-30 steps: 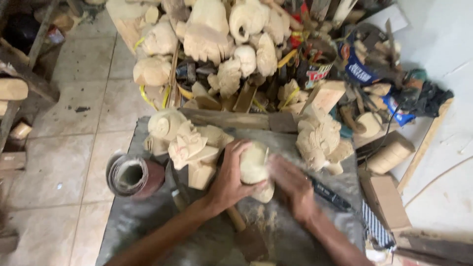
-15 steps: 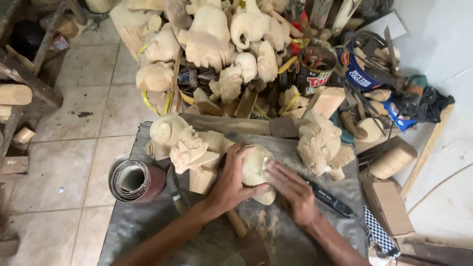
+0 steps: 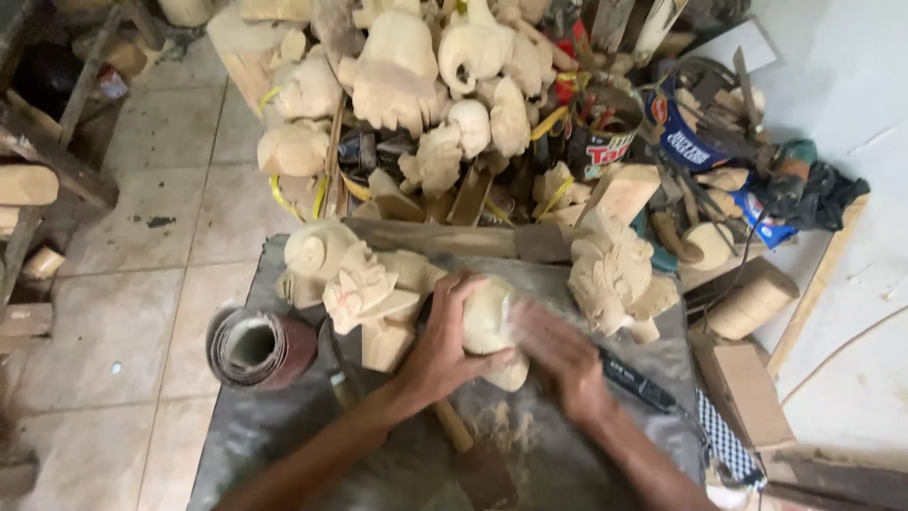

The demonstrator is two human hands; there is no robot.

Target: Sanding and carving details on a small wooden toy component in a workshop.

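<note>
A pale wooden carving (image 3: 492, 326) is held near the middle of the bench (image 3: 284, 445), which is covered by a grey sheet. The carving is gripped by the left hand (image 3: 443, 352), whose fingers are wrapped around its left side, with the thumb pressed along its lower edge. The right hand (image 3: 560, 360) is laid against the carving's right side; it is blurred, so it cannot be told whether its fingers are spread or closed.

Just left of the left hand, a winged carving (image 3: 364, 289) is seen, with a round-headed carving (image 3: 317, 254) beside it toward the bench's far left corner. A third carving (image 3: 615, 274) is set near the far right edge. A roll of sandpaper (image 3: 255, 348) is placed at the left edge. A dark-handled tool (image 3: 638, 383) is laid just right of the right hand. Sawdust (image 3: 501, 426) is scattered below the carving, beside a wooden mallet (image 3: 473, 454). Beyond the far edge, many more carvings are piled (image 3: 407, 85).
</note>
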